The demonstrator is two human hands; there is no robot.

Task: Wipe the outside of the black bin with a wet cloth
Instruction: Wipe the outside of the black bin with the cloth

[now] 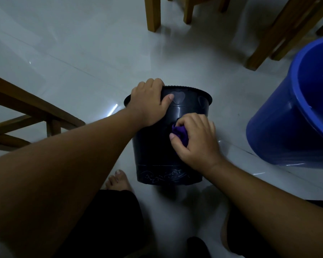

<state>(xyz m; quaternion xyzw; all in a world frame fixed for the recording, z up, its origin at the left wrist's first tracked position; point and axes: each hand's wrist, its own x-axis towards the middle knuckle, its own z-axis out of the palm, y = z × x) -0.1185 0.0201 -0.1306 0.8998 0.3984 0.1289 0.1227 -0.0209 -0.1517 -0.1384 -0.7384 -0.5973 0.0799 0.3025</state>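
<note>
The black bin (157,155) stands on the pale tiled floor in front of me, tilted away so its near side wall faces up; heart shapes mark the band under its rim and a scroll pattern runs round its base. My left hand (149,103) grips the rim at the left, thumb lying across the outer wall. My right hand (196,140) is closed on a bunched purple cloth (179,132) and presses it against the bin's outer wall, right of centre. Most of the cloth is hidden under my fingers.
A big blue bucket (280,123) stands close on the right. Wooden chair and table legs (154,13) rise at the back, and a wooden frame (32,116) lies at the left. My bare foot (118,180) rests beside the bin's base.
</note>
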